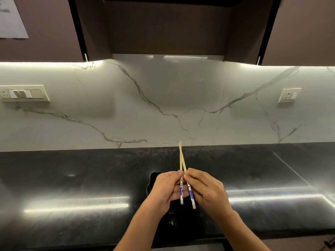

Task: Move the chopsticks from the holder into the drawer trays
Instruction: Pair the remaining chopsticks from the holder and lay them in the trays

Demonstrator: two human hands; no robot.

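Pinching one pair of chopsticks (183,178) between them above the dark holder (154,182) near the counter's middle, left hand (166,189) and right hand (206,192) close on the patterned ends; drawer trays unseen, so placing remains.

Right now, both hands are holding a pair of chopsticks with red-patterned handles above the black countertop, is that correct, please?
Not quite: the head view shows the handles patterned blue and white, not red. Otherwise yes, the left hand and right hand hold the chopsticks above the black countertop.
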